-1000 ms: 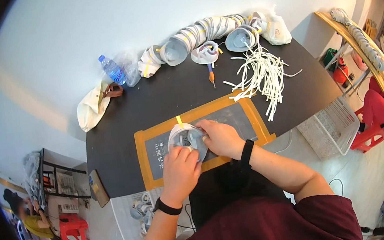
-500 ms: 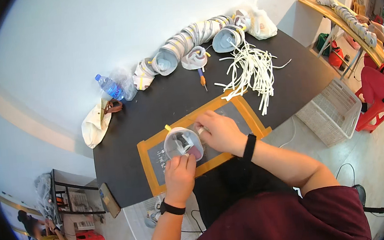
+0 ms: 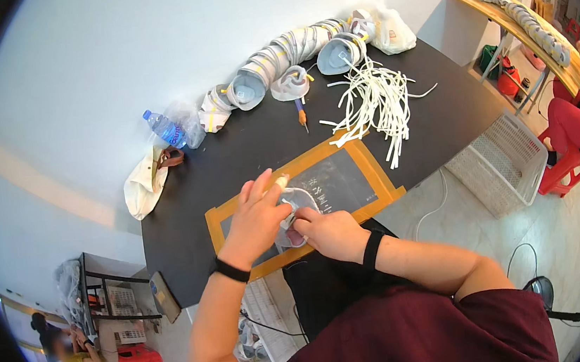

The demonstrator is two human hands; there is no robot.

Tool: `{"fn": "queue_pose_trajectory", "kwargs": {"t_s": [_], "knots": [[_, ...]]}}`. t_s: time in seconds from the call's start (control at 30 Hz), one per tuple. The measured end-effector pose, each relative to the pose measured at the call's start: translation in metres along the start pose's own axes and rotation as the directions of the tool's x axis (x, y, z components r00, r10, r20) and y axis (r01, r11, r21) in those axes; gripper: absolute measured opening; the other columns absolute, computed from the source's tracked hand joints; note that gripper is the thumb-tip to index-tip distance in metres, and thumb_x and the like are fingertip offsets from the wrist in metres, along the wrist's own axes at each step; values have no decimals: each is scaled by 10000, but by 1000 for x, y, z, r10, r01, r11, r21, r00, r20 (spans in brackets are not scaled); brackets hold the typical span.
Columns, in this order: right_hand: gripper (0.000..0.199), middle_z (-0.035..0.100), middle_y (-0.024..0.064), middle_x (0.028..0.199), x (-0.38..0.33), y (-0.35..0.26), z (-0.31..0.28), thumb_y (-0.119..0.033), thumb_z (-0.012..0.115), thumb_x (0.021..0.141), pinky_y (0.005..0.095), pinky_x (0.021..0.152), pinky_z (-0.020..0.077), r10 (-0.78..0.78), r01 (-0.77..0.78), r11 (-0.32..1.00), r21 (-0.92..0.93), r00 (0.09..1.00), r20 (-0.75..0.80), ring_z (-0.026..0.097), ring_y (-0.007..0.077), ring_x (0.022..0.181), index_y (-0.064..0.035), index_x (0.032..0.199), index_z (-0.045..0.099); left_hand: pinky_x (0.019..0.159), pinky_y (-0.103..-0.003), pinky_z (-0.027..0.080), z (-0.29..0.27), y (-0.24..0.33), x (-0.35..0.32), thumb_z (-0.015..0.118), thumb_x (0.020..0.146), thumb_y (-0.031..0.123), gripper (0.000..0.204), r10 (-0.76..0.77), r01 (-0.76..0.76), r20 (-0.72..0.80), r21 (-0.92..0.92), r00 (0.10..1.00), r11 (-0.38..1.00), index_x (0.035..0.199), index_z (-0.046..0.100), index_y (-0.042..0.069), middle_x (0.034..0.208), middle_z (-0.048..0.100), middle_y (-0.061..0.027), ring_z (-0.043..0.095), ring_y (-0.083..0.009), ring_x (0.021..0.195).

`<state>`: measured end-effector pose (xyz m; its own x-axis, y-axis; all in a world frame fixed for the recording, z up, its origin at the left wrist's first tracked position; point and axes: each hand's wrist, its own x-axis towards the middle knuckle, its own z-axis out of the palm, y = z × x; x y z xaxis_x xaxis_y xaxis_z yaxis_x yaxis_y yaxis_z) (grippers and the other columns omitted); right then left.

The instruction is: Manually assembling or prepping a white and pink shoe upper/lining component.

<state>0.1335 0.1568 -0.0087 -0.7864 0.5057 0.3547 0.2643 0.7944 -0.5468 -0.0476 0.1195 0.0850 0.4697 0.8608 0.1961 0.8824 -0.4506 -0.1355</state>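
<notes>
A small white-and-grey cup-shaped fabric piece (image 3: 301, 195) is between my hands, over the dark panel, its rim partly covered by my fingers. My left hand (image 3: 254, 216) holds its left side, thumb at the rim and the other fingers reaching up past the edge near a pale yellow tab (image 3: 281, 181). With bent fingers, my right hand (image 3: 332, 234) pinches at the near right rim. A mauve patch (image 3: 295, 237) shows at the piece's near side. What lies inside it is mostly hidden by my fingers.
An orange-taped board (image 3: 363, 166) lies on the dark table (image 3: 190, 241). Behind are nested cup-shaped pieces (image 3: 294, 48), white strips (image 3: 377, 104), an orange-tipped tool (image 3: 302, 117), a bottle (image 3: 166, 130) and a cream pouch (image 3: 145, 185). A white crate (image 3: 497, 166) stands right.
The piece has been turned and shifted slightly right and up. My left hand has moved up along its left side; my right hand has come down to its near rim.
</notes>
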Motion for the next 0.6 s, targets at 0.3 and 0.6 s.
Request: {"fn": "queue_pose_trajectory", "kwargs": {"t_s": [0.3, 0.6], "knots": [[198, 576, 59, 1049, -3, -1, 1, -112, 587, 835, 377, 594, 549, -38, 37, 997, -64, 999, -16, 669, 261, 674, -101, 1033, 578, 1057, -473, 358, 29, -17, 25, 586, 795, 114, 72, 144, -146, 96, 10, 985, 989, 856, 624, 112, 1269, 566, -56, 423, -294, 1327], [148, 562, 51, 1001, -1, 2, -1, -136, 585, 843, 358, 574, 543, -44, 44, 999, 4, 998, -41, 660, 235, 647, -111, 988, 567, 969, -401, 427, 28, -32, 33, 577, 793, 145, 63, 254, -247, 198, -61, 947, 967, 839, 587, 103, 1116, 574, -42, 470, -259, 1261]]}}
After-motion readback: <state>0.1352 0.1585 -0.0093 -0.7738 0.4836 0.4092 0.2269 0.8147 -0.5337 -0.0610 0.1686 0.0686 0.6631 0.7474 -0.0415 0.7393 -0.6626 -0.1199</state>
